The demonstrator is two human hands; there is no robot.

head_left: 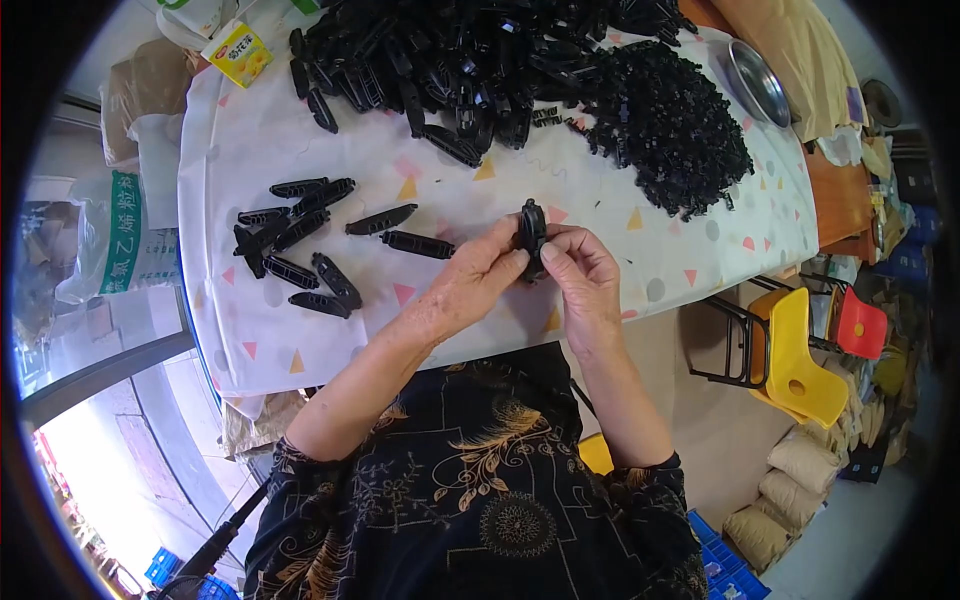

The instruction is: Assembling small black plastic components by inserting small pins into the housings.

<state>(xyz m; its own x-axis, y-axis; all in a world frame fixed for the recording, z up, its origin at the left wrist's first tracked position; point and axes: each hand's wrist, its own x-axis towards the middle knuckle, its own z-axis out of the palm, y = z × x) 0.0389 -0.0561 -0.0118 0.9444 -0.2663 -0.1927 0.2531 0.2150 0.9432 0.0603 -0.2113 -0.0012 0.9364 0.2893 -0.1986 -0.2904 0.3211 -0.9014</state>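
Note:
Between my two hands, over the near part of the table, is a long black plastic part [533, 228] held roughly upright. My left hand [487, 265] pinches it from the left side. From the right, my right hand [582, 272] closes on the same part with thumb and bent fingers. Just left of my left hand lie two loose black plastic parts of similar shape, one [418, 244] close to my wrist. Farther left is a small loose group of such parts [290, 228]. What the fingertips cover on the held part is hidden.
A big heap of long black parts [430, 70] fills the table's far side, beside a pile of small black pieces [680, 130]. A metal bowl [758, 84] stands far right, a yellow box [238, 55] far left. Yellow chair [805, 365] and sacks [775, 510] are on the right.

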